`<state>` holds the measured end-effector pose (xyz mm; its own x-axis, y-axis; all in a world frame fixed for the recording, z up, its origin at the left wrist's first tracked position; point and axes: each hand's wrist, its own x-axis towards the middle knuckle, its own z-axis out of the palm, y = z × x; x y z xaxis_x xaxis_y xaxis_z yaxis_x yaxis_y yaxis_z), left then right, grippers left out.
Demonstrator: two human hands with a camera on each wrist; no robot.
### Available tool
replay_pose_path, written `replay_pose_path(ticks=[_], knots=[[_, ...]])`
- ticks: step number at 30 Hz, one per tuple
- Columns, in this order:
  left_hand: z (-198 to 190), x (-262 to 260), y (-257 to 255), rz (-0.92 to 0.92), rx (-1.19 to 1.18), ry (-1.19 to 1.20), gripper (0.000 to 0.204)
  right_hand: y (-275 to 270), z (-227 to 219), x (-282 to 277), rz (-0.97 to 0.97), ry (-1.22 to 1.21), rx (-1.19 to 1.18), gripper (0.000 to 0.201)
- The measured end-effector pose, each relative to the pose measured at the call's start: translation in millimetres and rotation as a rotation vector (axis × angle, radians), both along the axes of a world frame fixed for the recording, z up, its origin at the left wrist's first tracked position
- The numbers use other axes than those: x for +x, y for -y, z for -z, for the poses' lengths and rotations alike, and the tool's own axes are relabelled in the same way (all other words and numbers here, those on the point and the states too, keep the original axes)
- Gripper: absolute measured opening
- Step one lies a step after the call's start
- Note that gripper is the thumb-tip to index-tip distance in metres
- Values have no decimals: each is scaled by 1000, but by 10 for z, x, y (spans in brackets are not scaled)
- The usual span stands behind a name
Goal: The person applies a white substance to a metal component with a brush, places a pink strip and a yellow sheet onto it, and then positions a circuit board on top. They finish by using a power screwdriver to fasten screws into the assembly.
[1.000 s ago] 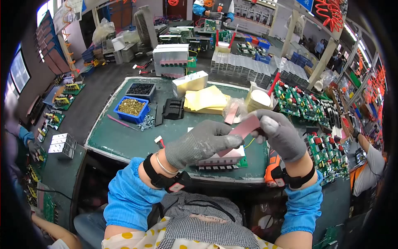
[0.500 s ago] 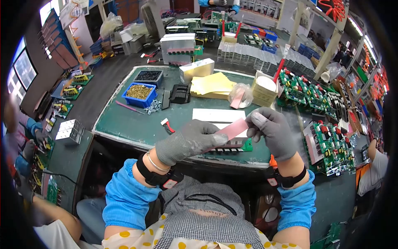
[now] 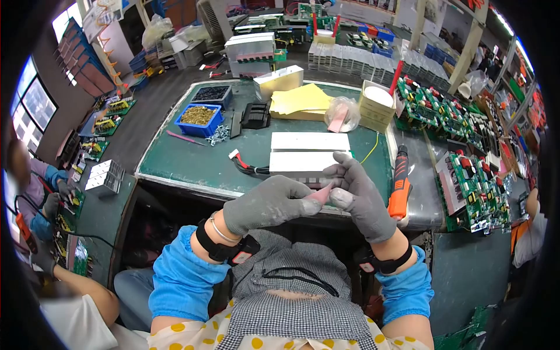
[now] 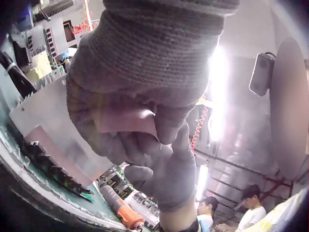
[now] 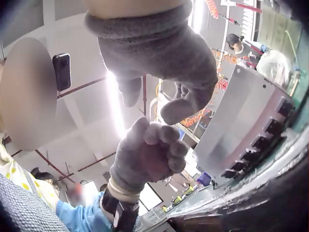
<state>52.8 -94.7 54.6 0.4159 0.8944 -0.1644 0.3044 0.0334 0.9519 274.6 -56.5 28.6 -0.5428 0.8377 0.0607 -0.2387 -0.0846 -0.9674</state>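
Observation:
Both hands wear grey gloves and meet over the front edge of the green-topped bench. A pink, flat strip (image 3: 321,194) is pinched between thumb and fingers of the left hand (image 3: 262,207); most of its length is hidden in that hand in the head view, while the left wrist view shows more of the strip (image 4: 123,120). Close by the strip's tip is the right hand (image 3: 367,204), its fingers loosely bent and its thumb apart from them, with nothing between. Behind the hands lies a silver metal housing (image 3: 309,160), with black clips along its near edge (image 5: 258,145).
An orange electric screwdriver (image 3: 400,184) lies at the right. A wired connector (image 3: 248,163) sits left of the housing. Farther back are a blue bin of brass-coloured screws (image 3: 199,116), yellow sheets (image 3: 300,99) and a bag with a pink piece (image 3: 342,115). Green circuit boards (image 3: 475,189) stand right.
The pink strip, stretched between both hands earlier, is now in the left hand alone, its tip tilted up. Both hands have come closer to the body, and the right hand has let go.

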Motion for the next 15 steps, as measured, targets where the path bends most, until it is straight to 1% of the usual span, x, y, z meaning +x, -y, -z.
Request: replay_pose_path(ticks=[1, 4, 5, 7, 8, 11, 14, 15], knots=[[3, 1, -1, 5, -4, -4, 44, 8, 64, -3, 43, -74, 15, 92], [74, 40, -9, 46, 9, -7, 42, 62, 84, 58, -56, -65, -16, 95], [111, 56, -16, 63, 18, -7, 42, 92, 87, 63, -67, -34, -22, 95], [165, 87, -56, 104, 7, -105, 40, 127, 84, 61, -94, 29, -27, 95], [174, 101, -72, 122, 3, -154, 39, 115, 129, 68, -65, 39, 2, 92], [103, 144, -75, 82, -16, -270, 43, 111, 183, 117, 18, -5, -31, 88], [120, 138, -91, 68, -73, -308, 41, 100, 184, 151, 64, 21, 33, 82], [144, 118, -85, 48, -95, -245, 40, 88, 229, 159, 110, 25, 75, 81]])
